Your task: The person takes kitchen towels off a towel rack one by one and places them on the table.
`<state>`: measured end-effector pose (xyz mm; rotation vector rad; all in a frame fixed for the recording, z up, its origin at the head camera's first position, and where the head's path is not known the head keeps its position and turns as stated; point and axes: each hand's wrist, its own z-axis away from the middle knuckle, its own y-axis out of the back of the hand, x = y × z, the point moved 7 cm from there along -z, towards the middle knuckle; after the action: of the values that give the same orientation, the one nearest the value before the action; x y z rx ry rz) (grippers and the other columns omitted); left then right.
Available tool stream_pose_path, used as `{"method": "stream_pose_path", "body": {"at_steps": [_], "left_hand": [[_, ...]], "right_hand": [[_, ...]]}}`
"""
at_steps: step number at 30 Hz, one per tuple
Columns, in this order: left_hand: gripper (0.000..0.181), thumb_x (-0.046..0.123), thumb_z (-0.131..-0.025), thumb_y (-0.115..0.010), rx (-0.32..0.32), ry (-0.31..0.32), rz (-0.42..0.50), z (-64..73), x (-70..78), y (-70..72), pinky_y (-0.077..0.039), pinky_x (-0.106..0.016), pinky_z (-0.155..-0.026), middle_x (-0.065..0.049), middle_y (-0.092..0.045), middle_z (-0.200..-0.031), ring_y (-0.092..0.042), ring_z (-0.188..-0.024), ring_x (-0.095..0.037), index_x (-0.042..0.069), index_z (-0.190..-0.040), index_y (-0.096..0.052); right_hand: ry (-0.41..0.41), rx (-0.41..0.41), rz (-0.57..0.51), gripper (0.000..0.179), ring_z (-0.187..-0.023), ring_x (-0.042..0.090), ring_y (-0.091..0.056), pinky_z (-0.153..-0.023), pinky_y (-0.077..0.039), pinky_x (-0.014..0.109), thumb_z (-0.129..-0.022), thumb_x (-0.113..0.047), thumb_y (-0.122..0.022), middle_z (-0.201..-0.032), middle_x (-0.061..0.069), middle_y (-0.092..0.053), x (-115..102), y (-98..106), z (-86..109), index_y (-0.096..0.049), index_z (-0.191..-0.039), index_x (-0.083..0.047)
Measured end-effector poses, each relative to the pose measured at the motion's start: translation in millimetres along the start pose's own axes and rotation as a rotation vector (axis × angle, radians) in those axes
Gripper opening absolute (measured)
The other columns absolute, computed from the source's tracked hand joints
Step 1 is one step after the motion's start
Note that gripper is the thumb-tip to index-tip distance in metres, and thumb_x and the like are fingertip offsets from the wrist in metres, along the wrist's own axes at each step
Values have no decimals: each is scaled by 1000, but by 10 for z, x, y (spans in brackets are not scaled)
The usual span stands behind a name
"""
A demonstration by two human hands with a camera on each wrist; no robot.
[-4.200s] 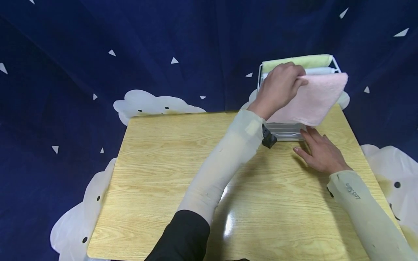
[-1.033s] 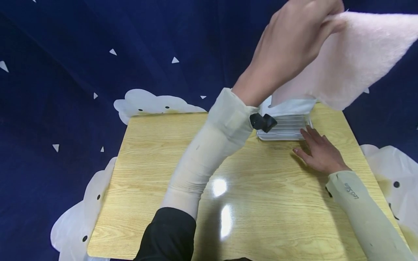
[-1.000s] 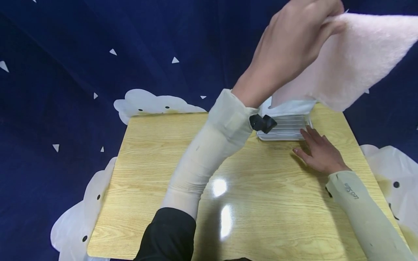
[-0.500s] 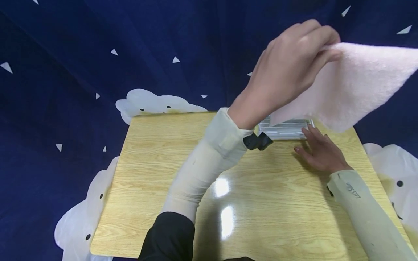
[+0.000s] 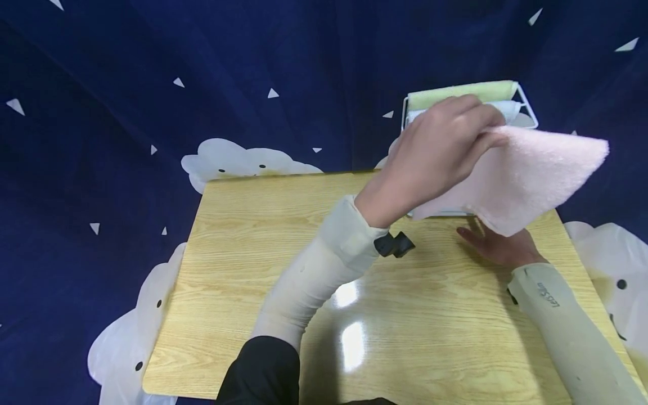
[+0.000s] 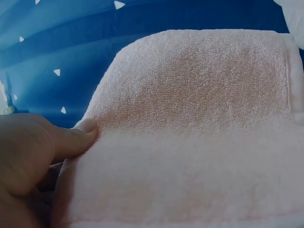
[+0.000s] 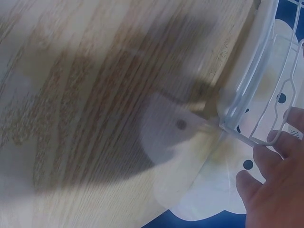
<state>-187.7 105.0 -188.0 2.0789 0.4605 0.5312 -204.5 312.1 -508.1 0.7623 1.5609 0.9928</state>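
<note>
My left hand (image 5: 435,152) pinches a pink towel (image 5: 536,169) at its upper left edge, thumb in front in the left wrist view. The towel hangs in the air before a white wire rack (image 5: 527,105), covering much of it. Over the rack's rear bars hang a yellow-green towel (image 5: 466,94) and a light blue towel (image 5: 508,107). Beside the rack's front right corner lies my right hand (image 5: 506,248), fingers loosely extended and partly behind the pink towel. Its fingertips (image 7: 266,159) are right at the rack's wire in the right wrist view.
The rack stands at the back right of a wooden table (image 5: 263,253), close to a dark blue curtain (image 5: 228,67). White cloud shapes (image 5: 233,157) are on the curtain around the table. A small black device (image 5: 394,244) sits under my left wrist.
My left hand lifted the pink towel up and towards me off the rack, then lowered it over the last second. The rear towels show again. The right hand has stayed put.
</note>
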Motion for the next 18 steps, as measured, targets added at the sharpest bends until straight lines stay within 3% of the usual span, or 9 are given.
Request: {"method": "stream_pose_path", "body": {"at_steps": [3,7,10,13,15,18], "left_hand": [[26,32,-102,-62,7,6,29,90,-14,-67,-44,-16,-81,4,-66,-96,-58,-87,-8,12,-111,-75],[25,33,-101,-63,-4,22,56,209,-49,-154,-44,-18,-81,4,-67,-96,-60,-88,-8,12,-110,-75],[25,33,-100,-64,-11,37,72,281,-76,-206,-45,-18,-82,5,-68,-98,-61,-89,-8,12,-109,-75],[24,32,-99,-65,-10,35,96,338,-95,-252,-44,-17,-84,4,-69,-98,-62,-90,-8,11,-107,-75],[24,31,-99,-66,-15,32,106,375,-104,-283,-43,-17,-85,4,-69,-98,-62,-89,-7,11,-107,-75],[23,31,-100,-65,-32,35,114,434,-119,-337,-43,-17,-84,4,-68,-96,-60,-88,-8,11,-107,-75]], "right_hand": [[-20,51,-97,50,-112,33,-50,-92,-38,57,-92,-47,-71,-115,9,-54,14,19,-20,-50,-124,-15],[14,111,-175,62,-108,29,-51,-92,-36,50,-85,-38,-81,-116,9,-55,-1,45,-78,-48,-129,-9],[39,137,-229,72,-108,23,-50,-96,-35,32,-79,-31,-87,-120,7,-56,-27,58,-98,-46,-135,-10],[12,132,-271,77,-108,19,-48,-90,-30,17,-75,-26,-90,-122,3,-55,-35,54,-94,-47,-137,-13],[14,119,-247,78,-109,20,-47,-88,-31,18,-73,-24,-90,-122,3,-56,-56,53,-92,-48,-137,-13],[106,112,-127,78,-107,25,-49,-86,-34,29,-68,-23,-89,-120,7,-57,-149,60,-109,-49,-134,-9]]}}
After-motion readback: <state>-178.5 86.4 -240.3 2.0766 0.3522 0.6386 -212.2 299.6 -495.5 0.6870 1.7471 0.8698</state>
